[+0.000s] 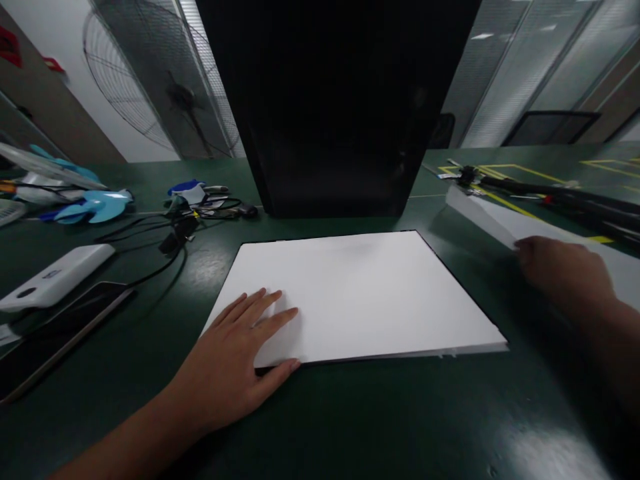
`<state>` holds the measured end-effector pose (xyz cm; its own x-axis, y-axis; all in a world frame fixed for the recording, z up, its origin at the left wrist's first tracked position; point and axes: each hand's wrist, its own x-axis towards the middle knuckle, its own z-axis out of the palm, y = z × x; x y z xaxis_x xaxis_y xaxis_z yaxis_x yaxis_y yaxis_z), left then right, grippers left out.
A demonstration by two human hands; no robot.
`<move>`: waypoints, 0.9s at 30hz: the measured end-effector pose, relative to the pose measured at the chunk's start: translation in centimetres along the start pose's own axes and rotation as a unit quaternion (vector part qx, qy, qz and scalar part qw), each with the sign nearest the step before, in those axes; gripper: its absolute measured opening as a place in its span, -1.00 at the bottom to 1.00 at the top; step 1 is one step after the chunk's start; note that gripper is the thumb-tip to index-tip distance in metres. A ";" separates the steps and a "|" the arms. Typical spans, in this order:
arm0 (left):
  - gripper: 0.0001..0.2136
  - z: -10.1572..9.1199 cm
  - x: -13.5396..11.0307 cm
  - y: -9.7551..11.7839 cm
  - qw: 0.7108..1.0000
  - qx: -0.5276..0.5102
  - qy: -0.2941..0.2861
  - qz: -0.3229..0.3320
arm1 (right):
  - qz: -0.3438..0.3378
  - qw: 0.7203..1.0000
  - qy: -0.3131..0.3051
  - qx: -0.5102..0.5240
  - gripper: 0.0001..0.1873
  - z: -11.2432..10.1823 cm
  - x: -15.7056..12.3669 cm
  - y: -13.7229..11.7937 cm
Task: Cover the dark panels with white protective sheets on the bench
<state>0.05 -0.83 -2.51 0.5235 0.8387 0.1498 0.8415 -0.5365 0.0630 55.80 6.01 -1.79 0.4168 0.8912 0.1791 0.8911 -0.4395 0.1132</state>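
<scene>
A flat white panel with thin dark edges (360,300) lies on the green table in front of me. My left hand (245,353) rests on its near left corner, fingers spread over the white surface and thumb at the front edge. Off to the right, my right hand (565,273) is closed on the edge of a thin white sheet (493,220), held apart from the panel. The sheet runs past the right side of the view, and the fingertips are partly hidden.
Behind the panel stands a large black screen (335,113). Tangled cables (220,210), a white device (55,277) and a dark tablet-like slab (60,333) lie on the left, with blue fan blades (95,205) farther back. Black rod-like gear (565,197) lies at the right.
</scene>
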 end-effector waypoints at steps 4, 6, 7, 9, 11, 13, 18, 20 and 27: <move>-0.39 -0.1 -0.1 0.1 1.000 -0.012 -0.001 -0.009 | 0.018 0.998 0.064 -0.021 -0.25 -2.3 -2.1 -2.9; -0.40 -0.1 -0.2 0.2 1.000 -0.019 0.004 -0.013 | -0.008 0.995 0.099 -0.026 -0.29 -3.5 -4.0 -5.0; -0.40 0.0 -0.2 0.2 1.000 -0.024 0.008 -0.013 | -0.030 0.992 0.121 -0.028 -0.32 -4.1 -5.1 -6.2; -0.40 0.0 -0.2 0.2 0.999 -0.032 0.016 -0.014 | -0.119 0.980 0.154 -0.027 -0.45 -4.9 -7.7 -8.4; -0.38 0.0 -0.2 0.2 0.999 -0.036 0.023 -0.014 | -0.263 0.949 0.176 -0.001 -0.58 -5.3 -10.2 -10.3; -0.31 -0.1 -0.3 0.3 0.999 -0.033 0.036 -0.012 | -0.410 0.890 0.196 0.043 -0.67 -5.3 -12.4 -11.9; -0.19 -1.2 -0.6 1.3 0.984 -0.011 0.179 0.010 | -0.595 0.758 0.235 0.127 -0.72 -5.1 -15.3 -14.1; -0.37 -1.7 -0.7 1.7 0.979 0.007 0.201 0.026 | -0.614 0.738 0.240 0.145 -0.70 -5.2 -15.6 -14.4; -0.70 -1.3 -0.5 1.1 0.973 -0.006 0.152 0.175 | -0.647 0.697 0.243 0.189 -0.73 -5.9 -16.0 -14.4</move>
<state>0.58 -1.97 -1.19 0.7122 0.5390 0.4497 0.6164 -0.7867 -0.0333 35.21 -2.55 -0.52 -0.8094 0.3298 0.4860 0.4857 0.8411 0.2382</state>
